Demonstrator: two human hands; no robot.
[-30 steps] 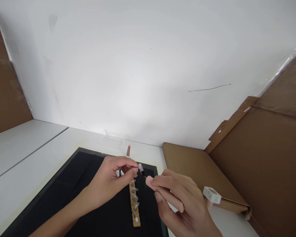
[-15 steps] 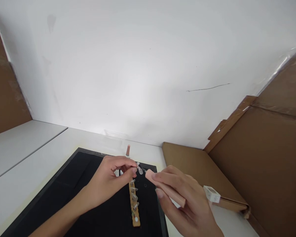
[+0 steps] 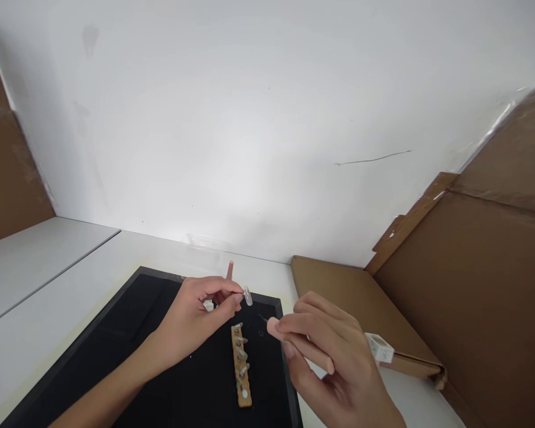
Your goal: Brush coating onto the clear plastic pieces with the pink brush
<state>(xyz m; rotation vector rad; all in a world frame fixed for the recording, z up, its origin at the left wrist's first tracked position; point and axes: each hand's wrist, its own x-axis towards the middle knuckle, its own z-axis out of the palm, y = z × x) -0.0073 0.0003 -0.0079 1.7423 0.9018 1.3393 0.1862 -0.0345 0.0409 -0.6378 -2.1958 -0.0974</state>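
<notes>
Pinched between thumb and forefinger of my left hand [image 3: 209,306] is the stem of a small clear false nail tip [image 3: 248,295]. The fingers of my right hand [image 3: 334,356] are closed around a pale pink nail polish brush [image 3: 303,348]; its thin dark bristle end points at the nail tip, a small gap away. Below my hands lies a wooden nail stand [image 3: 244,397] with several clear nail tips [image 3: 241,355] standing on it. Behind my left hand a pink-capped bottle [image 3: 230,270] shows in part.
A black mat [image 3: 160,333] with a dark grey edge covers part of the white table [image 3: 71,261]. On the right lie a flat cardboard box [image 3: 339,285] and a small white box [image 3: 380,348]. A clear tray [image 3: 205,242] sits against the white wall [image 3: 249,131]. Cardboard walls flank both sides.
The brush has come away from the nail tip, leaving a gap between them. My left hand has shifted slightly up and left, turning the nail tip more upright.
</notes>
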